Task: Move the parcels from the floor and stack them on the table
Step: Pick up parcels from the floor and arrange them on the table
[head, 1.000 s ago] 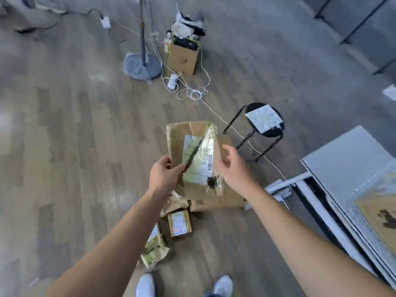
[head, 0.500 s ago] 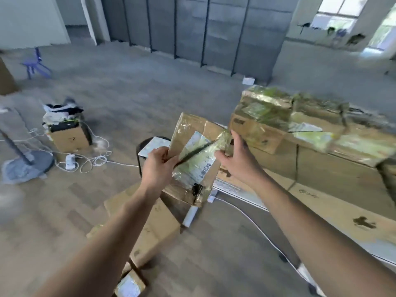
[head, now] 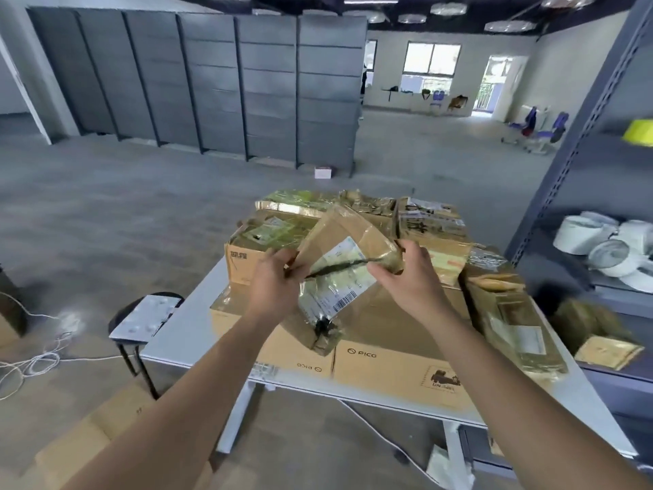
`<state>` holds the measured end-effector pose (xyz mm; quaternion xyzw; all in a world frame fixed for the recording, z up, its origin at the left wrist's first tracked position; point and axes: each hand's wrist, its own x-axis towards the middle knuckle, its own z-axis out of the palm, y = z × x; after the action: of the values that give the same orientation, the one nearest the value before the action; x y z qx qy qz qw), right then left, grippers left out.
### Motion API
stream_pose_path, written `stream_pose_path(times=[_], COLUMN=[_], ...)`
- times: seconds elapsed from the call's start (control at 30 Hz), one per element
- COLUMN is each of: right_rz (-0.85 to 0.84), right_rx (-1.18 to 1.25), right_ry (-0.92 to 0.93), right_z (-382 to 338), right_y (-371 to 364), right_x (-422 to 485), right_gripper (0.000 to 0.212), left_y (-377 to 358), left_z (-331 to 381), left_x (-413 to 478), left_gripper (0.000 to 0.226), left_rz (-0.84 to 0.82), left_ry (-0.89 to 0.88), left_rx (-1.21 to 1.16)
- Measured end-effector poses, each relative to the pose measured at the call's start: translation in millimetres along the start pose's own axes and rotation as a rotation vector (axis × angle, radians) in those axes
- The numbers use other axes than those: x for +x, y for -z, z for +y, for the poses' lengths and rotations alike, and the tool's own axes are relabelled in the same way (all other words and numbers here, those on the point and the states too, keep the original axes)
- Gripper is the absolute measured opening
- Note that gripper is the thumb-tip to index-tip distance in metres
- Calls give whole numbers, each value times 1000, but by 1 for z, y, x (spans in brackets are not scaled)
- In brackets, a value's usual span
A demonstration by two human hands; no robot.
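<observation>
I hold a flat cardboard parcel (head: 344, 263) wrapped in clear tape, with a white shipping label, tilted in the air above the table. My left hand (head: 274, 279) grips its left edge and my right hand (head: 411, 274) grips its right edge. Below it the white table (head: 187, 327) carries several stacked parcels: two large boxes marked PICO (head: 392, 362) at the front, taped boxes (head: 261, 238) behind them, and flatter parcels (head: 509, 320) along the right side.
A black stool (head: 145, 320) with a white pad stands left of the table. A big cardboard box (head: 95, 440) lies on the floor at lower left beside white cables (head: 31, 362). Grey metal shelving (head: 600, 206) with white pots stands on the right.
My view has swung up from the floor to the table. Both hands have carried the taped parcel from over the floor pile to above the stacked boxes.
</observation>
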<state>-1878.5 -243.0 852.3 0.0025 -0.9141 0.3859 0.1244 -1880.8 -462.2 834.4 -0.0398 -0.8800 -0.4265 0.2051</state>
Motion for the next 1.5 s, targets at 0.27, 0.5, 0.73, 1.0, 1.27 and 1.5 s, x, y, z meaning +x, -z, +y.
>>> stream_pose_path(times=[0.27,0.5,0.73,1.0,1.27,1.5], right_rz=[-13,-82,-231,-471,-509,-508], right_rx=[-236,-390,-226,-117,-143,-50], right_ry=[-87,-292,-528,-506,-531,-497], right_z=[58,88,115,115,122,133], right_y=[33,23,-8,-26,-49,-52], right_x=[54,119,152,166,173,178], right_gripper=[38,40,45,47,52,46], left_y=[-86,-146,-156,-144,-139,-144], left_z=[21,5,-47,-76,-90,-99], left_x=[69,147,192,186,188,175], left_gripper=[26,6,27,39,26,34], left_rz=[-232,-387,-356,-393,-379,-358], left_ry=[-279,-238,16,130,96,-162], left_rx=[113,62,171,368,247,576])
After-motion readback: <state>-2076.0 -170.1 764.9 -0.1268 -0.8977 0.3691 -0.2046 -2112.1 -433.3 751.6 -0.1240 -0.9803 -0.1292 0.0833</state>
